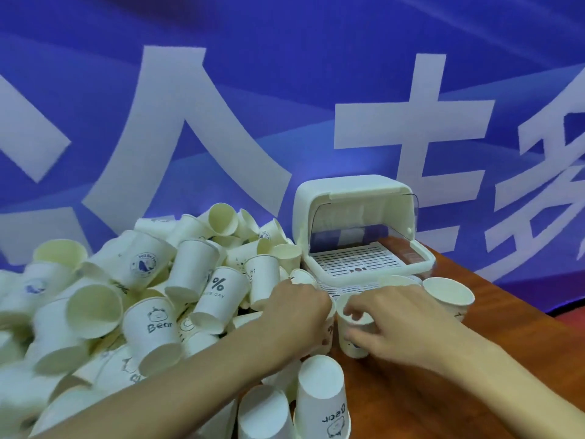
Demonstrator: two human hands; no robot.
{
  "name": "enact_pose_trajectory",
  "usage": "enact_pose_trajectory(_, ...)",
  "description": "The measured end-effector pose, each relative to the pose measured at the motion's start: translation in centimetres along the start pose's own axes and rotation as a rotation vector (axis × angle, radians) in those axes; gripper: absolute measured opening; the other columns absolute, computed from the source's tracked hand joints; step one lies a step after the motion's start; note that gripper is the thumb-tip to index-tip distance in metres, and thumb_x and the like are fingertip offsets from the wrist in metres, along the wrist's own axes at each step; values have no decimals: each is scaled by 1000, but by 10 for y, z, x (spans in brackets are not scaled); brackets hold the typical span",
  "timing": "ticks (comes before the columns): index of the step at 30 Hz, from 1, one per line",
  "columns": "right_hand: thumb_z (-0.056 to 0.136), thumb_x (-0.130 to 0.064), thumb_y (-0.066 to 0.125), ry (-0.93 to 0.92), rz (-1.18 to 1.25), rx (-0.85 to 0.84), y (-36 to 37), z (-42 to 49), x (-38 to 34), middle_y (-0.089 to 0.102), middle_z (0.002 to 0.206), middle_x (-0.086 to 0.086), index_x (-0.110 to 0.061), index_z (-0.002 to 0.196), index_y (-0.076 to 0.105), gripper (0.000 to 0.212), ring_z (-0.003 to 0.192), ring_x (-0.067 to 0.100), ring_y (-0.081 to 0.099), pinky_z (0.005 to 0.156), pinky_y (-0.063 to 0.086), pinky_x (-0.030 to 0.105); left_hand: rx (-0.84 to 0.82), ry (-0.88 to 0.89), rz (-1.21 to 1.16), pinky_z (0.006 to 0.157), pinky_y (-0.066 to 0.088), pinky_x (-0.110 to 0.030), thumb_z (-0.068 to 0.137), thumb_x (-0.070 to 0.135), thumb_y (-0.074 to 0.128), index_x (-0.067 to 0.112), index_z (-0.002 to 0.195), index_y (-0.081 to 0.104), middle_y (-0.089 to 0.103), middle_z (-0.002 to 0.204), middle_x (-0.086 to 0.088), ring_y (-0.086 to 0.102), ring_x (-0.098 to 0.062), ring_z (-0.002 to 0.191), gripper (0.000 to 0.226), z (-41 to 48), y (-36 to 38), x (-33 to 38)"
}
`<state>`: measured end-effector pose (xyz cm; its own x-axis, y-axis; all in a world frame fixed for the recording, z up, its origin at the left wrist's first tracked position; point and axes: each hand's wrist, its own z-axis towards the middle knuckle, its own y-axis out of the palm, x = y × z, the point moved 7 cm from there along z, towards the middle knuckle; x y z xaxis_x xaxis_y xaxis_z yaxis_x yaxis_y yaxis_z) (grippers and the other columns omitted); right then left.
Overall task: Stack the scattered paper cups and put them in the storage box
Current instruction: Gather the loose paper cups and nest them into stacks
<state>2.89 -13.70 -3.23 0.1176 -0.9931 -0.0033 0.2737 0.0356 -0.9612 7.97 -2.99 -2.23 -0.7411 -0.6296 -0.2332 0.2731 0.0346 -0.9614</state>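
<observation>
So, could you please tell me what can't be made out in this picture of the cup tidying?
All in the head view:
1. What the left hand holds, if anything: its own back hides the fingertips.
2. The print on the cup the right hand grips: fingers cover it.
3. How far the pile of cups runs: left and bottom edges cut it off.
4. The storage box back: shaded under its lid.

The table (459, 400) before me is reddish-brown wood. A loose heap of paper cups (142, 296) covers its left side. The white storage box (354, 223) sits at the far edge, lid raised. One upright cup (449, 296) stands near its front right corner, and two upturned cups (319, 394) stand nearest me. My right hand (395, 327) pinches a small cup (353, 334) standing on the wood.
</observation>
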Motion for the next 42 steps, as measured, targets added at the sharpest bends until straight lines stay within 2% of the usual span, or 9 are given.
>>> enact_pose_trajectory(3,86,-57,50,-4,-71,-72,15,8,-5,68,87,-13,-34,101,65,31,79,7,61,62,45,24,5,21,-40,68,31,-33,90,29,62,18,71,41,39,67,-1,39,-21,68,31,-3,7,-2)
enact_pose_trajectory(9,90,-52,56,45,-63,-105,23,9,-3,68,86,-14,-37,99,67,20,76,3,56,58,35,21,30,65,-67,70,30,-33,93,26,60,20,62,29,31,62,1,38,-21,67,43,-10,12,-7)
enact_pose_trajectory(14,88,-54,50,57,-94,-72,18,7,-5,65,79,-13,-34,91,64,24,74,5,56,58,41,25,62,59,-69,69,28,-33,91,33,60,18,70,43,43,66,-1,42,-21,65,31,-10,4,-15)
enact_pose_trajectory(19,86,-55,53,121,-59,154,-39,-3,5,53,62,-21,-38,73,54,22,61,-5,50,50,28,17,246,55,-64,63,29,-32,89,38,60,19,61,41,36,56,1,43,-25,62,39,-4,-40,-23)
enact_pose_trajectory(23,88,-50,60,212,51,431,-96,-25,47,60,69,-23,-39,83,64,13,64,0,57,52,47,30,418,61,-68,51,21,-31,88,46,60,17,62,50,39,52,-1,44,-27,57,40,14,-84,-17)
enact_pose_trajectory(25,87,-47,60,257,-6,497,-111,-38,72,61,70,-21,-36,86,68,13,64,2,57,51,45,28,452,91,-88,48,20,-28,89,48,61,18,69,61,50,58,-1,49,-25,58,35,28,-95,-3)
enact_pose_trajectory(31,94,-44,57,416,-152,315,-84,-67,127,63,83,-16,-36,100,66,14,77,9,59,57,49,31,325,159,-158,50,24,-28,91,37,65,28,75,56,45,64,7,48,-16,63,20,74,-79,50)
enact_pose_trajectory(34,96,-44,52,406,-119,297,-67,-76,135,64,86,-13,-35,99,64,15,80,8,59,64,54,33,283,188,-168,58,37,-27,93,35,64,25,88,67,58,79,5,60,-18,76,11,87,-62,69)
enact_pose_trajectory(42,99,-50,33,374,-75,117,-17,-73,148,56,82,-13,-33,87,55,30,80,7,53,68,50,32,83,217,-144,65,37,-33,95,44,56,21,101,71,65,97,-5,63,-25,92,28,98,-27,90)
